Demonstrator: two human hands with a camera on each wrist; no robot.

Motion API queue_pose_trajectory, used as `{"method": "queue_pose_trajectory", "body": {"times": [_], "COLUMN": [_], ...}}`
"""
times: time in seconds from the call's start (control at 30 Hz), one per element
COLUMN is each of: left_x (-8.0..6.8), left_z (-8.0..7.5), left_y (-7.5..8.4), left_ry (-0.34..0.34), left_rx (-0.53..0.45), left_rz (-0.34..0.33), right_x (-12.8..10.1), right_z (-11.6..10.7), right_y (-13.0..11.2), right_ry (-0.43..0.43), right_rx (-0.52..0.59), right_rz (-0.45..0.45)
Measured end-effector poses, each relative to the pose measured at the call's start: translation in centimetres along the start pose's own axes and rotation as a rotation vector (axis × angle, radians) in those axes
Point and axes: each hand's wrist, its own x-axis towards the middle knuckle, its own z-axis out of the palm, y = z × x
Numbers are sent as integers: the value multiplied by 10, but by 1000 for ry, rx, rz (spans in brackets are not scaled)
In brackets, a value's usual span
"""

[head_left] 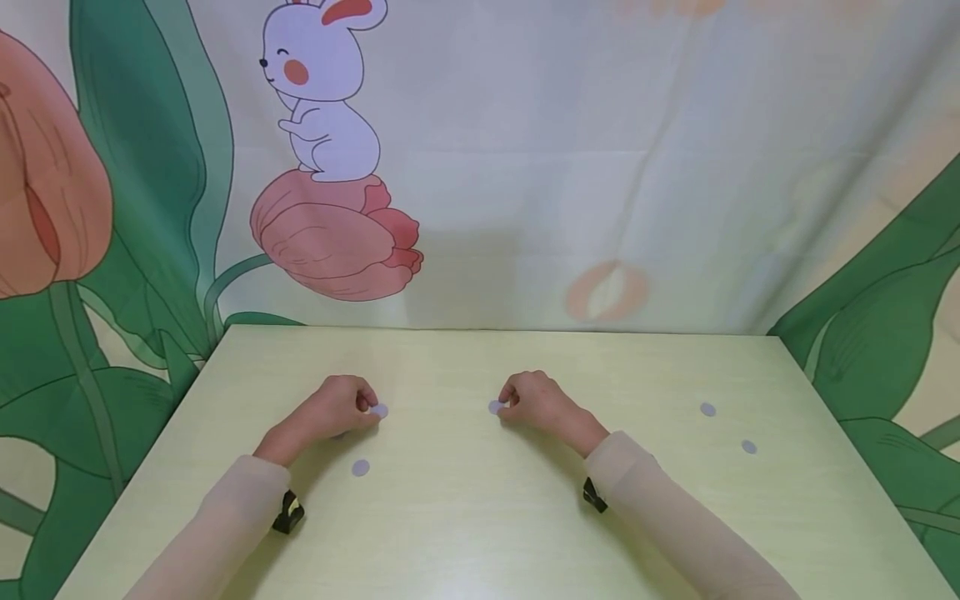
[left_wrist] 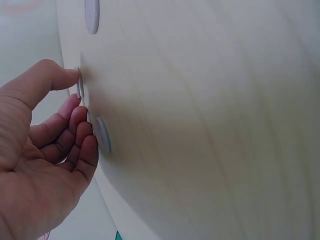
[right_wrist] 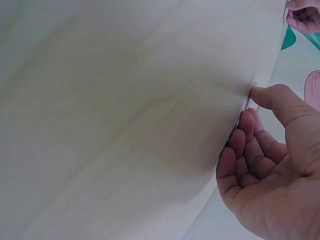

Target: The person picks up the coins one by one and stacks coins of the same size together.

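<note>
Small pale-lilac round discs lie on the table. My left hand pinches one disc by its edges between thumb and forefinger, at the tabletop left of centre. In the left wrist view that disc shows nearly edge-on, and another disc lies beside the curled lower fingers. My right hand, right of centre, has thumb and forefinger on a second disc. The right wrist view shows this disc only as a thin edge at the fingertips.
A loose disc lies nearer than the left hand. Two more, one disc and another, are on the right side of the light wooden table. A printed curtain with a rabbit and tulips hangs behind the far edge.
</note>
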Motion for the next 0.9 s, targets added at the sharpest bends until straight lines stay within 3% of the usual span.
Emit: {"method": "queue_pose_trajectory", "body": {"times": [0.4,0.9], "left_x": [3,10], "left_z": [4,8], "left_y": [7,25], "left_ry": [6,0], "left_rx": [3,8], "left_rz": [8,75], "right_x": [1,1], "right_z": [0,1], "right_y": [1,3], "right_ry": [-6,-2], "right_rx": [1,-7], "right_rz": [2,-11]}}
